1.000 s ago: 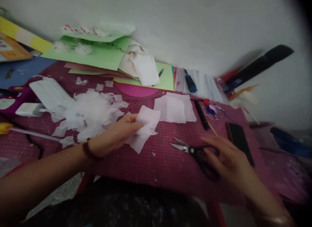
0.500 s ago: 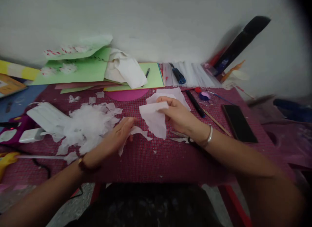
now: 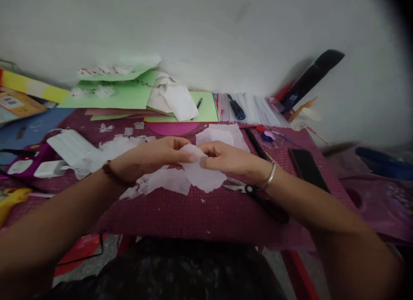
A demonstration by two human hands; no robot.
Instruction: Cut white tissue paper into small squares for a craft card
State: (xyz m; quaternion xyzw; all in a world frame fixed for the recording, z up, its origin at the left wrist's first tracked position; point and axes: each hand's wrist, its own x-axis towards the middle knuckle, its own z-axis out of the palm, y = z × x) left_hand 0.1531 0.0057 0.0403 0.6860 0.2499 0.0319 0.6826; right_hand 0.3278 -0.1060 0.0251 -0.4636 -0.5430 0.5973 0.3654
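Over the middle of the table, my left hand (image 3: pixel 158 156) and my right hand (image 3: pixel 226 156) pinch the top edge of one thin white paper piece (image 3: pixel 204 175), their fingertips close together. The paper hangs down with a ragged lower edge. Below my left hand lies a torn white strip (image 3: pixel 169 181) on the red checked cloth. Behind my right hand rest more white sheets (image 3: pixel 222 134). A pair of scissors (image 3: pixel 248 189) with dark handles lies partly under my right wrist. Left of my left hand spreads a heap of white paper scraps (image 3: pixel 118 147).
Green sheets with blossom pictures (image 3: pixel 119 93) lean at the back wall. On the right lie a black phone (image 3: pixel 308 169), a black marker (image 3: pixel 254 143) and a blue cutter (image 3: pixel 237 108). A purple power strip (image 3: pixel 19 166) and a yellow glue gun (image 3: pixel 14 201) stand at the left.
My left hand has come from the scraps to the right and taken hold of the paper in my right hand. The torn strip now lies on the table. The view has shifted slightly.
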